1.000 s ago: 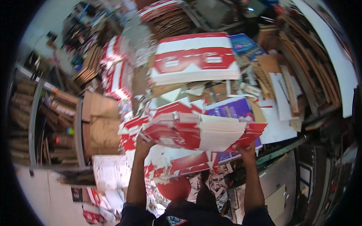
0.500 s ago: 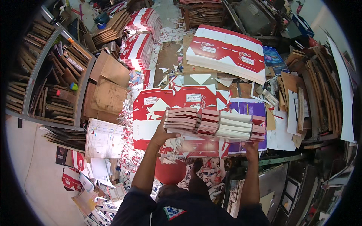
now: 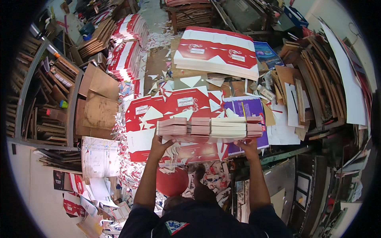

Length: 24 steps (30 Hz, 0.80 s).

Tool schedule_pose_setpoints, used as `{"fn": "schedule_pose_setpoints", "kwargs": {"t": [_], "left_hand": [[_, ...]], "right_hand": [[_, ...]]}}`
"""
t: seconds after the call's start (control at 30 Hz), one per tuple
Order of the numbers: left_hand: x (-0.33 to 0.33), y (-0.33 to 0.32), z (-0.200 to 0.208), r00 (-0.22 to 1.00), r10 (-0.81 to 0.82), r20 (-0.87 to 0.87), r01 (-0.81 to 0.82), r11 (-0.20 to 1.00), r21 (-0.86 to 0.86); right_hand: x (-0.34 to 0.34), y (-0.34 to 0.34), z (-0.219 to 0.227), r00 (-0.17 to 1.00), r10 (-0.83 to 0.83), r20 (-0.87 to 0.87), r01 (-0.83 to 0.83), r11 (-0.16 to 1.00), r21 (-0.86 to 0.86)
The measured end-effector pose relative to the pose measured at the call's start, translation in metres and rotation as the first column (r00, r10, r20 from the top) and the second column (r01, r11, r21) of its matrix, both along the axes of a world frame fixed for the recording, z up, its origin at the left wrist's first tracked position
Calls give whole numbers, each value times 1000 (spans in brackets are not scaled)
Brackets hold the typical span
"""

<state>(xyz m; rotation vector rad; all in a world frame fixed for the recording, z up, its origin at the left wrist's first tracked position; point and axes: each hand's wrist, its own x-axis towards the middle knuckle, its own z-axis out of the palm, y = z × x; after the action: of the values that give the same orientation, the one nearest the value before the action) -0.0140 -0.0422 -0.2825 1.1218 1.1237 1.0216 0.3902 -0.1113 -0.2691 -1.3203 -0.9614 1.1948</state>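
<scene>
A thick stack of die-cut cardboard blanks [image 3: 228, 129], with pinkish and white edges, lies crosswise between my two hands. My left hand [image 3: 160, 147] grips its left end from below, thumb stretched along the near side. At the other end, my right hand [image 3: 249, 148] holds the lower right corner, its fingers partly hidden by the stack. The layers sit close together in an even block. Beneath and beyond it, red and white printed sheets [image 3: 162, 104] cover the table, with white paper offcuts [image 3: 152, 115] on them.
A tall pile of uncut red and white sheets [image 3: 216, 49] stands farther back. Purple printed sheets [image 3: 242, 109] lie to the right. Shelves of wooden boards [image 3: 51, 115] stand left; more boards [image 3: 321, 79] lean right. Below is a red round seat [image 3: 172, 181] amid scraps.
The blanks' layers were spread and uneven; now they are pressed into a tighter, level block. Both hands still hold the ends. The whole view has shifted, so the surroundings appear farther left.
</scene>
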Motion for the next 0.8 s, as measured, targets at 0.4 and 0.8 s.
{"fn": "schedule_pose_setpoints", "kwargs": {"t": [0.4,0.8], "left_hand": [[14,-8,24,993,91,74,-94,995,28],[8,3,8,983,105,148,-113,992,48]], "right_hand": [[-7,-15,56,961,-107,-254,182,939,291],[1,4,37,945,-207,-252,264,939,219]]}}
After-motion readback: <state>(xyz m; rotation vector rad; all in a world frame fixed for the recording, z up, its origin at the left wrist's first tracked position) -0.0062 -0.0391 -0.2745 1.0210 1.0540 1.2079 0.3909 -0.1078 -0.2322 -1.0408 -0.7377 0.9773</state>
